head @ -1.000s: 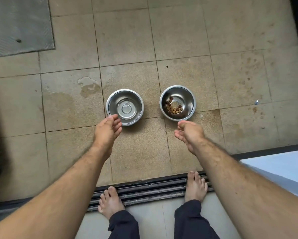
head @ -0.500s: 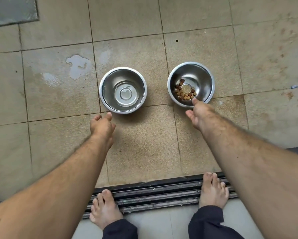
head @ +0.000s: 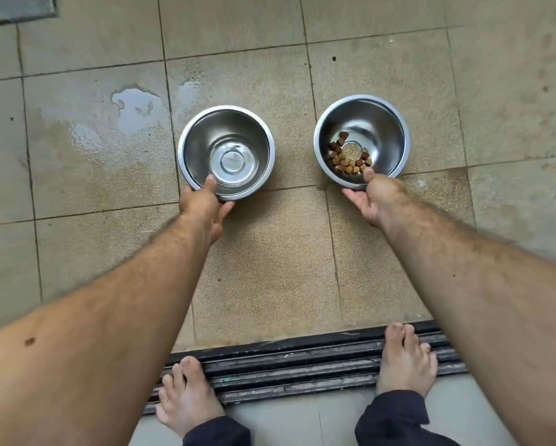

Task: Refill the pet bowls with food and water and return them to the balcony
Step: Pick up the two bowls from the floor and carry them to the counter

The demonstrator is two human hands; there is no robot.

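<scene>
Two steel pet bowls stand side by side on the tiled balcony floor. The left bowl (head: pixel 260 130) holds a shallow layer of clear water. My left hand (head: pixel 204 206) pinches its near rim, thumb inside and fingers beneath. The right bowl (head: pixel 384 123) has a small cluster of brown kibble (head: pixel 347 156) at its bottom. My right hand (head: pixel 371 201) grips that bowl's near rim the same way, thumb over the edge and fingers under it.
A wet patch (head: pixel 132 107) spreads over the tiles left of the bowls. A dark sliding-door track (head: pixel 302 365) runs across the bottom, with my bare feet (head: pixel 186 397) on it. A grey mat corner (head: pixel 16 8) shows at top left.
Both hands moved forward from just short of the bowls and took hold of the near rims. The camera came closer to the floor.
</scene>
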